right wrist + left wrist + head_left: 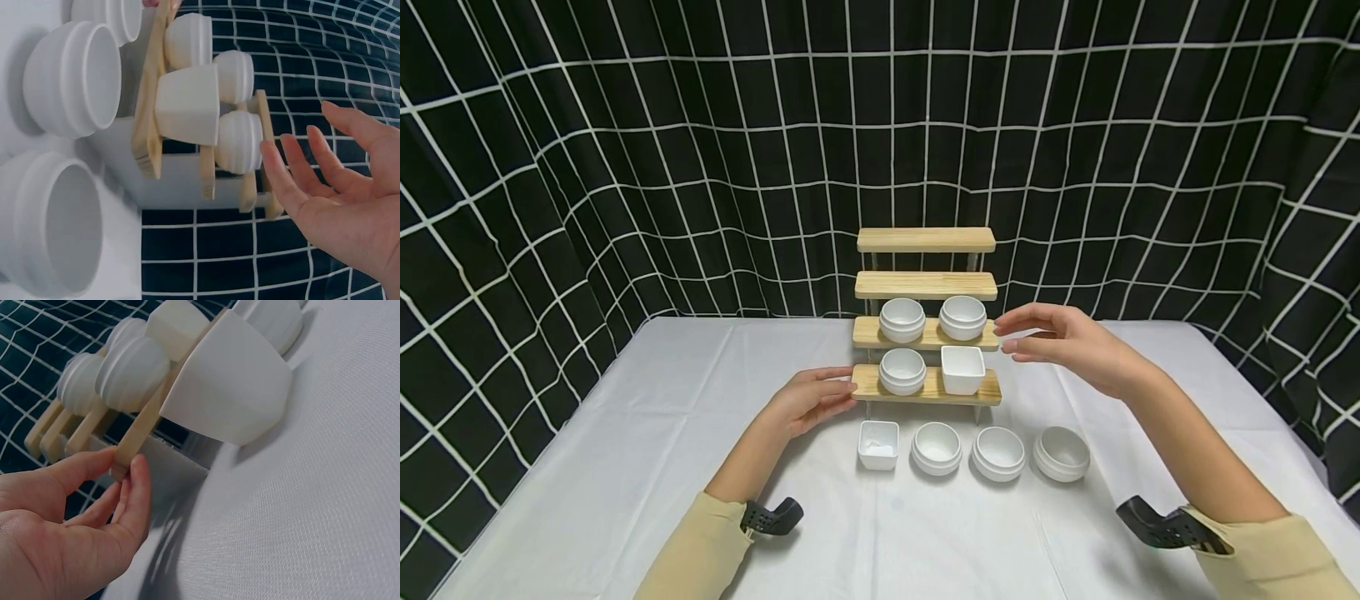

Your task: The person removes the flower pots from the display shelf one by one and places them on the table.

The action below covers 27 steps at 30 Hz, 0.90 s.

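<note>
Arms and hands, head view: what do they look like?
Left sleeve and right sleeve: beige, ending on the forearm. Left mount and right mount: black, curved, dotted, at the sleeve ends. Left hand and right hand: no gloves or rings visible. No cables visible.

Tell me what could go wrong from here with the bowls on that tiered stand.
The right hand is close beside the round white bowl near the right end of the second pale wooden board up; a brush might knock it off.

The left hand pinches the left end of the lowest pale wooden board; a tug could shift the four-tier wooden stand and unsettle what it carries.
</note>
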Available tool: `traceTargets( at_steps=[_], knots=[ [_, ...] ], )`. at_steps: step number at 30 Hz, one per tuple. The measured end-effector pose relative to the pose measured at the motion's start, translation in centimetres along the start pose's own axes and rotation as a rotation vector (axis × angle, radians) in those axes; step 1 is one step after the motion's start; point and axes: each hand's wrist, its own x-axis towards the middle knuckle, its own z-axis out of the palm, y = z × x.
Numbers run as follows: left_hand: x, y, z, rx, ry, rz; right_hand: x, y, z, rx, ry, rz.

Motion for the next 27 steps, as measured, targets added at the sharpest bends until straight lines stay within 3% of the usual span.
traceTargets(
  at_steps=[27],
  knots=[
    [-0.1,0.0,0.0,0.004,-0.01,0.003,4.1,-2.9,2.2,0.02,0.016,0.066]
  ],
)
